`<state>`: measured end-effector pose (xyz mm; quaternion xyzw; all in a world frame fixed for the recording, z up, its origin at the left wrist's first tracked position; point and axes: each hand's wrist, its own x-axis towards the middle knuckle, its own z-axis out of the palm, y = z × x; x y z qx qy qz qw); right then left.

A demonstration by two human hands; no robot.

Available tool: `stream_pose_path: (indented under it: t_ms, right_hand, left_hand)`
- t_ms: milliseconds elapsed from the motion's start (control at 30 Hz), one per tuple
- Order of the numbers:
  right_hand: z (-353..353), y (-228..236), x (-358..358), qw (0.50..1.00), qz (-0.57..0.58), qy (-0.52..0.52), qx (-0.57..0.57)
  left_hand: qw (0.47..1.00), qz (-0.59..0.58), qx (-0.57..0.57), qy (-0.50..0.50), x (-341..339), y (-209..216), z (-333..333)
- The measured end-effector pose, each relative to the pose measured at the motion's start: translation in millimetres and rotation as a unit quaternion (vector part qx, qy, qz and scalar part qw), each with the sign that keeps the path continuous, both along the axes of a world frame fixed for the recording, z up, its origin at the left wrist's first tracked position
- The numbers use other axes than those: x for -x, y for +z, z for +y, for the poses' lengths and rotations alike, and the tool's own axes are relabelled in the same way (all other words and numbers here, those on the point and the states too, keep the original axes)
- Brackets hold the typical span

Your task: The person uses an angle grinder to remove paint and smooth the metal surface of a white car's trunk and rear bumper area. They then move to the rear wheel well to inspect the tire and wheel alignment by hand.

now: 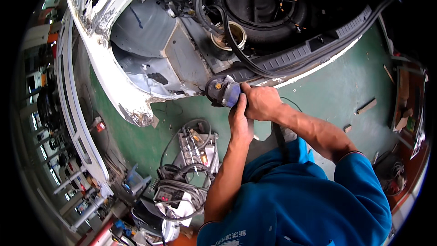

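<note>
Both my hands are closed around an angle grinder (231,94) with a dark blue body. My left hand (239,120) grips it from below and my right hand (263,102) wraps it from the right. The grinder's round head is up against the rear edge of a white car body (109,70), at the cut-open corner beside the black sill trim (296,53). Whether the disc touches the metal cannot be made out. Bare, scraped metal shows along the lower end of the white panel. Inside the opening lies grey sheet metal (180,54).
In the boot, a round tin (236,29) stands near a black spare tyre (255,7), and a loose rubber seal (227,32) hangs over the sill. A tool cart (193,148) with coiled cables is at lower left, beside a long metal frame (75,105). Wood scraps (366,106) lie on the green floor.
</note>
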<state>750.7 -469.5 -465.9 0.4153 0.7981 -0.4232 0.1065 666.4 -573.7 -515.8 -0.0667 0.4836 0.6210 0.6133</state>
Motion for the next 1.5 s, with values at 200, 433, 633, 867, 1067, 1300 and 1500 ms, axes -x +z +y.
stream_pose_path:
  t_ms: [200,433,633,867,1067,1300,1500]
  right_hand:
    - [24.6,-4.8,22.2,0.999,-0.005,0.045,0.020]
    - [37.2,3.8,35.7,0.998,-0.033,0.058,0.016]
    - [36.1,10.2,44.1,0.997,-0.039,0.062,0.008]
    - [39.8,17.5,51.1,0.996,-0.054,0.072,0.006]
    - [41.7,14.1,54.4,0.996,-0.050,0.079,-0.008]
    - [44.1,25.3,59.4,0.993,-0.061,0.098,-0.008]
    - [41.4,17.3,61.6,0.994,-0.039,0.099,-0.037]
  left_hand:
    - [0.998,0.003,0.026,0.055,10.4,-3.3,16.2]
    - [0.997,0.010,0.036,0.065,19.5,1.0,27.8]
    - [0.997,-0.027,0.027,0.064,29.4,-2.3,23.1]
    - [0.998,-0.005,0.006,0.062,32.0,0.0,26.9]
    - [0.997,-0.014,0.009,0.074,32.3,-1.5,29.4]
    - [0.997,-0.016,-0.010,0.073,35.1,-2.0,27.7]
    - [0.996,-0.027,-0.030,0.077,37.2,-3.5,27.1]
